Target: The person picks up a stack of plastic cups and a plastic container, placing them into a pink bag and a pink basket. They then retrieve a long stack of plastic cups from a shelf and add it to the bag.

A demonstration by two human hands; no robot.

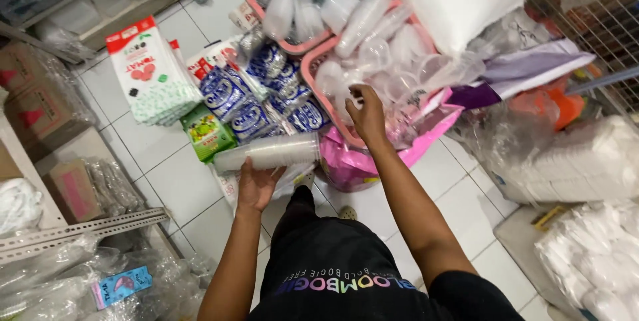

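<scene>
Cup sleeve [269, 153] lying across left hand [256, 184], fingers curling under it, above floor tiles | right hand [367, 113] reaching into pink basket [313, 71], fingers closing on loose clear cups [393, 61] | judging: gathering stock; next needing firm pinch.

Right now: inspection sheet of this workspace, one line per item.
Surface: white tiled floor, mostly covered with stock.
Job's things: sleeve of clear plastic cups, lying sideways; pink basket packed with bagged clear cups.
Clutter: blue-and-white packs, green pack, red-and-white packs, pink bag, white foam trays.
Grippers: left hand holds the cup sleeve from below; right hand reaches into the basket, grip hidden.
Cables: nothing seen.
Surroundings: cardboard boxes, slotted metal bar, wire rack.
</scene>
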